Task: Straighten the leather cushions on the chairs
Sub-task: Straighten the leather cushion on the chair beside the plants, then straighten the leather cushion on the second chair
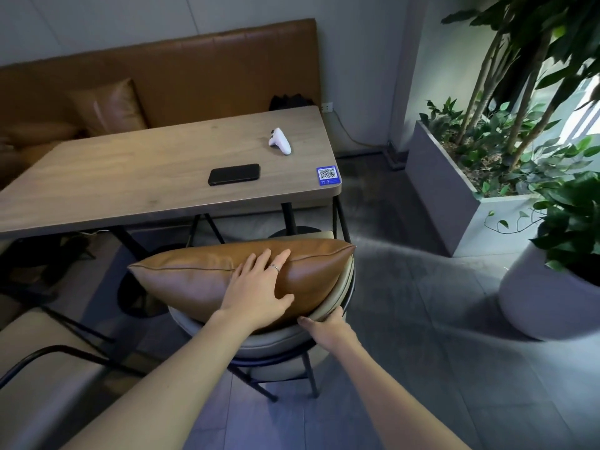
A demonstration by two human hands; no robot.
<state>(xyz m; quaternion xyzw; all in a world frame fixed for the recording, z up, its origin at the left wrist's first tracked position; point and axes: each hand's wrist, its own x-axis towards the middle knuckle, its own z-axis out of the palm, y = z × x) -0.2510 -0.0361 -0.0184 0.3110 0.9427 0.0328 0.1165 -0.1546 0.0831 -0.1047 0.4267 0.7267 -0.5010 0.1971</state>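
Leather cushion (201, 280), two hands, perhaps gripping

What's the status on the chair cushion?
Left hand flat on brown cushion. Right hand grips chair back. Cushion still skewed, overhanging left. Nothing in the way.

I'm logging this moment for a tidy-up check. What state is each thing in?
brown leather cushion: upright against the chair back, tilted.
left hand: open, flat on the cushion.
right hand: gripping the chair back.
phone: flat on the table, screen dark.
white controller: lying on the table.
second cushion: leaning against the bench back.
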